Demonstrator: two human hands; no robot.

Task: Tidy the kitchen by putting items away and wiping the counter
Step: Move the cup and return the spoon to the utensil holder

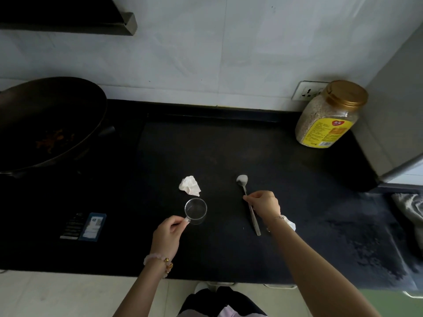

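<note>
A clear glass mug stands on the black counter; my left hand pinches its handle at the near left. A metal spoon lies on the counter with its bowl pointing away from me. My right hand grips the spoon's handle near the middle. A crumpled white tissue lies just behind the mug. Another bit of white tissue shows behind my right wrist.
A dark wok with food scraps sits at the left. A gold-lidded jar of grains stands at the back right by a wall socket. A blue and black packet lies near the front left. A grey appliance stands at the right.
</note>
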